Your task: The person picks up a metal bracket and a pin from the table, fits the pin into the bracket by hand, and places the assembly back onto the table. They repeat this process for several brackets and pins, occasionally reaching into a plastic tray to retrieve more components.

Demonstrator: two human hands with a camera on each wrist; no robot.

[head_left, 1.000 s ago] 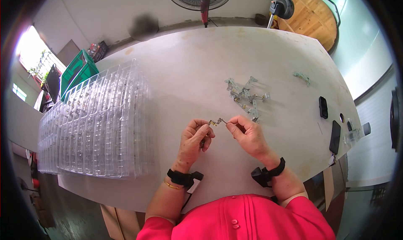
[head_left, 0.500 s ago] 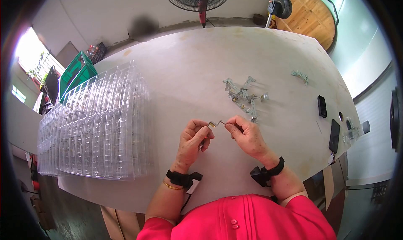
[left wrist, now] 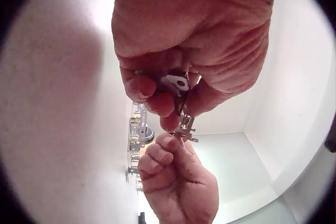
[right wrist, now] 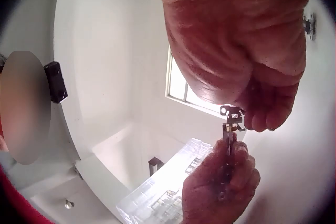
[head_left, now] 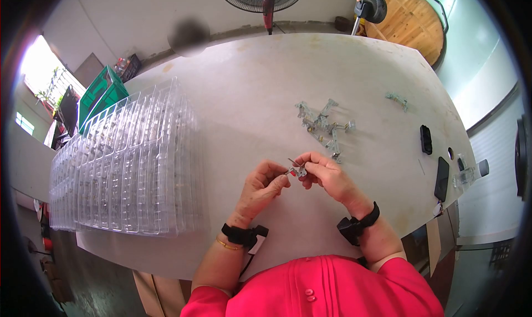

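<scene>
Between the two hands is a small metal bracket-like piece [head_left: 300,172], above the near part of the table. The left hand [head_left: 259,188] pinches its left end; in the left wrist view this hand [left wrist: 191,40] also has a metal part [left wrist: 176,83] under its curled fingers. At the piece's other side the right hand [head_left: 330,178] pinches with thumb and fingers, a thin rod [head_left: 293,161] sticking out by its fingertips. The right wrist view shows the metal piece [right wrist: 232,115] beside the right fingers. Beyond the hands lies a loose group of metal parts [head_left: 327,126].
Tall stacks of clear plastic trays [head_left: 133,167] stand on the left, a green crate [head_left: 102,98] behind them. To the right lie another metal part [head_left: 397,100], a black object [head_left: 425,140] and a phone [head_left: 441,179]. A fan [head_left: 268,9] stands past the table [head_left: 238,78].
Both hands have come closer together, the left one moving slightly right. The small piece has turned and now sits nearer the right fingers, with the thin rod pointing up and left.
</scene>
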